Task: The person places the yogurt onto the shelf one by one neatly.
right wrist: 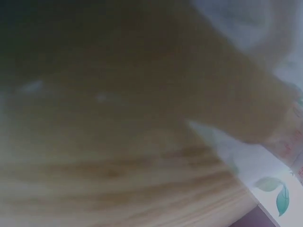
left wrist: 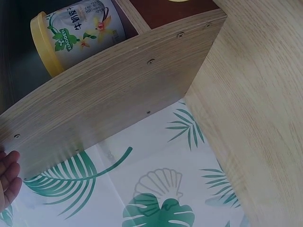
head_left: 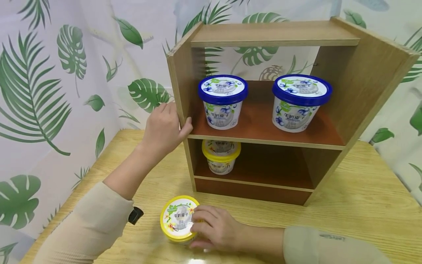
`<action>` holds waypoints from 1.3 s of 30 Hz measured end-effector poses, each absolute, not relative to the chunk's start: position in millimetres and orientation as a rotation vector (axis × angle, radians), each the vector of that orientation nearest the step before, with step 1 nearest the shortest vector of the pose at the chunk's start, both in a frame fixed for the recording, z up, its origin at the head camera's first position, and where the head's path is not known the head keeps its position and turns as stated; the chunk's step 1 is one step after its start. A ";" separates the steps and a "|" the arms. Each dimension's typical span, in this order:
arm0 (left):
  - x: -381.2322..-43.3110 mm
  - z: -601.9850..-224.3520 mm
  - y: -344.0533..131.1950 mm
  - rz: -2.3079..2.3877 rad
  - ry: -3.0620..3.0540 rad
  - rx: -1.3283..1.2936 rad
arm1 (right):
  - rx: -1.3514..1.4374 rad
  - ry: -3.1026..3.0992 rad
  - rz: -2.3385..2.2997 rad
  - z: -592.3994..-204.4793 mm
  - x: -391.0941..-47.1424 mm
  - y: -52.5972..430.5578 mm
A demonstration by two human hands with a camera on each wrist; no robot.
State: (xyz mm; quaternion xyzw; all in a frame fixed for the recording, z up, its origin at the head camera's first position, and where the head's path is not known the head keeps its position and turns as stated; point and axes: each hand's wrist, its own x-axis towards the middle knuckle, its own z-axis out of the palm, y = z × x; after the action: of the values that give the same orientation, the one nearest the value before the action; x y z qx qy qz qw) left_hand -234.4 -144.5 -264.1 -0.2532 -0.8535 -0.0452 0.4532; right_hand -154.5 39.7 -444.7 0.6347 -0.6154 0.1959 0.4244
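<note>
My left hand (head_left: 165, 126) holds the left side panel of a small wooden shelf unit (head_left: 270, 33), its thumb on the front edge. Some of its fingertips (left wrist: 8, 179) show beside that panel in the left wrist view. On the wooden table, my right hand (head_left: 217, 228) grips the right side of a yellow-lidded tub (head_left: 179, 218), which stands upright in front of the unit. The right wrist view is mostly a close blur. Another yellow-lidded tub (head_left: 221, 157) stands at the left of the lower compartment.
Two blue-lidded tubs stand apart on the upper shelf, a left blue-lidded tub (head_left: 223, 102) and a right blue-lidded tub (head_left: 296, 104). The unit's right side panel (head_left: 369, 80) rises beyond them. Behind the table (head_left: 362, 183) is a leaf-patterned wall covering (head_left: 99, 55).
</note>
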 end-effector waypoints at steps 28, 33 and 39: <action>-234.6 -264.5 -143.9 -0.114 -2.099 -0.632 | 1.552 -1.499 0.640 -442.0 -161.8 35.9; -234.8 -264.6 -144.0 -0.118 -2.105 -0.629 | 1.545 -1.488 0.632 -438.9 -164.1 38.3; -235.0 -264.7 -144.2 -0.112 -2.115 -0.623 | 1.546 -1.485 0.636 -436.2 -164.7 43.0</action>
State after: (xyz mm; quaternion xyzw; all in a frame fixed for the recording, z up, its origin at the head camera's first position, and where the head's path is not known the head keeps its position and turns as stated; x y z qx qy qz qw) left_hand -235.0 -144.2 -264.7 -0.2521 -0.8554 -0.0454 0.4502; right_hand -164.7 43.0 -436.2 0.6216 -0.5973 0.2559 0.4375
